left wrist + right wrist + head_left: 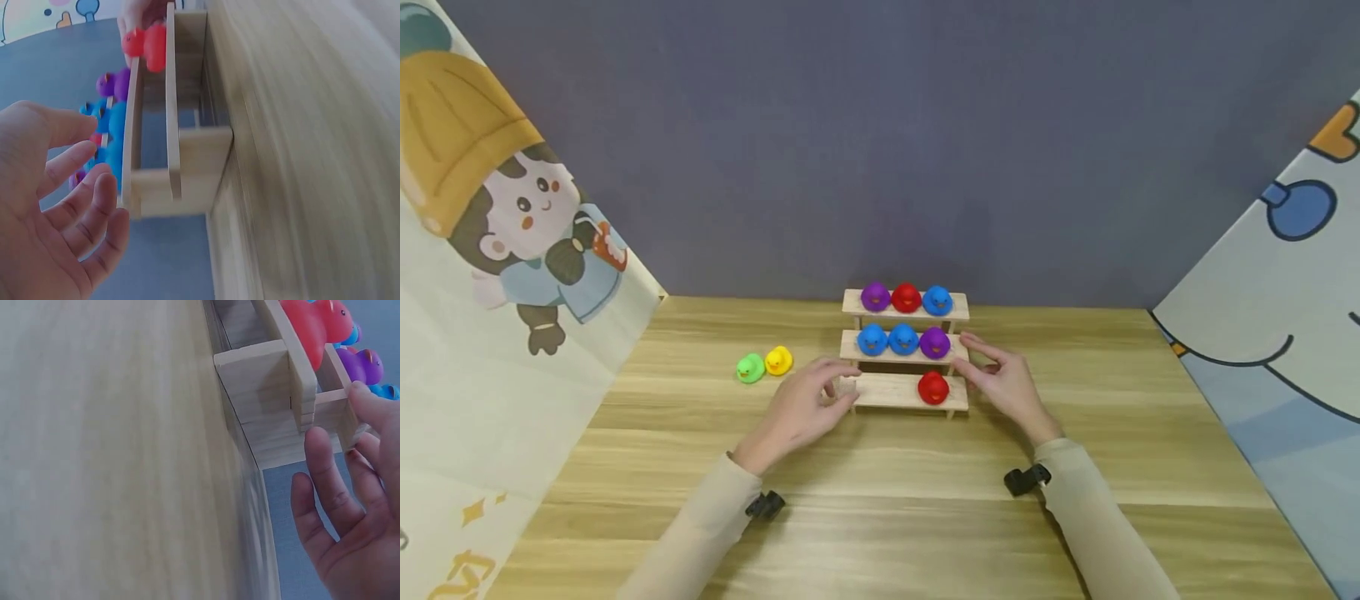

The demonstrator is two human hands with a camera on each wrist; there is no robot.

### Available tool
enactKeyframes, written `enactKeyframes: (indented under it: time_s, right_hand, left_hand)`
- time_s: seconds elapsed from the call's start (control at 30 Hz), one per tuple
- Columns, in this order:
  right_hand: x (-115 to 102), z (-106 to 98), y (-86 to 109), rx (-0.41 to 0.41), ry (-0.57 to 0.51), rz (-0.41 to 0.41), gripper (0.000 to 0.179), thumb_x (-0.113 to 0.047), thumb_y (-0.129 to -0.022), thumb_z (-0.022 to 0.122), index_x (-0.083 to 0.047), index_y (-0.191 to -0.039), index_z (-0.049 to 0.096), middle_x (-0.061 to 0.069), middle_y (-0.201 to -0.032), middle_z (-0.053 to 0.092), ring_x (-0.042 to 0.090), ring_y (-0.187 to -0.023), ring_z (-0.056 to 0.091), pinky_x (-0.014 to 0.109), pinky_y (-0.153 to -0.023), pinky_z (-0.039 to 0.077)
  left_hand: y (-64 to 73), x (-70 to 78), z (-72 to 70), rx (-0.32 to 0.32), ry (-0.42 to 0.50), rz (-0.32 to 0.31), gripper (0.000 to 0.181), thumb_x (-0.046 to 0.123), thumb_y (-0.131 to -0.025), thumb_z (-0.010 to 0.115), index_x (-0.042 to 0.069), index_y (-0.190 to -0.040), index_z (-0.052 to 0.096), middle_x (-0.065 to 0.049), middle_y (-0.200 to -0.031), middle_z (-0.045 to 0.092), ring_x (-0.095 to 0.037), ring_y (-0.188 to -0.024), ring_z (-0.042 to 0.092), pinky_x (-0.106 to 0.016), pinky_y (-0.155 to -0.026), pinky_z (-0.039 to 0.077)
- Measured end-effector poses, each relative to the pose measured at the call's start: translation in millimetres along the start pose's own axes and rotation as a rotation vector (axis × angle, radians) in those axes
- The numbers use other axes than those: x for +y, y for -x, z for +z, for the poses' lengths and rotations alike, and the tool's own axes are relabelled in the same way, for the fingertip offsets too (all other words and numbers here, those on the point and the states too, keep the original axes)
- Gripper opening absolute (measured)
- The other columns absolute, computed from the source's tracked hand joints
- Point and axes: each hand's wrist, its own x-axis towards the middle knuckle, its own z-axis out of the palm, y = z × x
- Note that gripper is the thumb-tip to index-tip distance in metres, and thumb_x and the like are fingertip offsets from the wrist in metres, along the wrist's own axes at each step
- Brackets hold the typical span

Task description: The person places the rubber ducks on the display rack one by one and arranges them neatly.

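Observation:
A three-tier wooden rack point(880, 390) bears small rubber ducks. On its top tier sit a purple duck point(876, 297), a red duck point(906, 297) and a blue duck point(937, 301). The middle tier holds two blue ducks point(872, 339) and a purple duck point(935, 342). One red duck point(933, 387) stands toward the right of the bottom tier. My left hand point(805, 406), fingers loosely bent and holding nothing, is by the rack's left end. At the right end, my right hand point(1006, 385) has spread fingers, its fingertips right at the ends of the lower tiers.
Left of the rack, a green duck point(750, 368) and a yellow duck point(778, 361) lie side by side on the wooden table point(887, 517). Behind the table rises a grey-blue backdrop point(887, 150). Printed cartoon panels point(1262, 275) flank both sides.

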Motion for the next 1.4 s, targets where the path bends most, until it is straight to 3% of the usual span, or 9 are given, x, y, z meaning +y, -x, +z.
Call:
enactKeyframes:
  time_s: [0.2, 0.43, 0.57, 0.83, 1.1, 1.4]
  right_hand:
    - [1, -1, -0.4, 0.013, -0.003, 0.013, 0.062, -0.046, -0.094, 0.082, -0.019, -0.147, 0.066, 0.001, -0.158, 0.058, 0.032, -0.070, 0.077, 0.023, -0.045, 0.041]
    - [4, -2, -1.9, 0.013, -0.005, 0.009, 0.061, -0.045, -0.094, 0.082, -0.019, -0.147, 0.066, 0.000, -0.157, 0.059, 0.028, -0.068, 0.076, 0.023, -0.044, 0.039]
    - [4, -2, -1.8, 0.007, -0.017, 0.006, 0.061, -0.044, -0.094, 0.082, -0.018, -0.147, 0.066, 0.000, -0.157, 0.059, 0.028, -0.067, 0.076, 0.023, -0.043, 0.038]
    - [3, -1, -1.6, 0.002, -0.033, 0.003, 0.061, -0.044, -0.095, 0.082, -0.017, -0.147, 0.065, 0.001, -0.157, 0.060, 0.031, -0.068, 0.076, 0.024, -0.042, 0.036]
    - [1, 1, -1.4, 0.009, -0.046, 0.013, 0.063, -0.044, -0.095, 0.081, -0.017, -0.149, 0.064, 0.003, -0.159, 0.058, 0.033, -0.070, 0.077, 0.023, -0.043, 0.036]
    - [2, 2, -1.6, 0.001, -0.052, 0.009, 0.063, -0.044, -0.094, 0.082, -0.016, -0.148, 0.064, 0.002, -0.157, 0.060, 0.031, -0.069, 0.077, 0.024, -0.042, 0.036]
  left_hand:
    - [10.8, -22.3, -20.3, 0.073, -0.013, -0.055, 0.035, 0.027, -0.097, 0.077, 0.018, -0.131, 0.075, -0.003, -0.130, 0.071, -0.018, -0.088, 0.065, -0.026, -0.059, 0.047]
    - [18.9, -58.1, -39.4, 0.220, -0.062, -0.108, 0.034, 0.020, -0.095, 0.079, 0.010, -0.127, 0.076, -0.010, -0.126, 0.072, -0.025, -0.091, 0.068, -0.034, -0.070, 0.050]
    - [23.1, -78.8, -48.2, 0.256, -0.074, -0.167, 0.037, 0.017, -0.093, 0.079, 0.008, -0.128, 0.075, -0.014, -0.128, 0.071, -0.030, -0.093, 0.070, -0.038, -0.074, 0.051]
    - [29.0, -107.1, -61.3, 0.173, -0.099, -0.241, 0.041, 0.018, -0.095, 0.076, 0.005, -0.134, 0.070, -0.020, -0.135, 0.066, -0.029, -0.090, 0.070, -0.035, -0.071, 0.052]
    - [27.9, -119.7, -72.0, 0.060, -0.136, -0.239, 0.046, 0.019, -0.095, 0.076, 0.004, -0.138, 0.067, -0.026, -0.139, 0.062, -0.029, -0.091, 0.070, -0.040, -0.073, 0.055]
    - [31.2, -129.6, -75.1, 0.010, -0.153, -0.263, 0.048, 0.018, -0.096, 0.074, 0.005, -0.142, 0.065, -0.027, -0.140, 0.063, -0.030, -0.093, 0.071, -0.046, -0.076, 0.058]
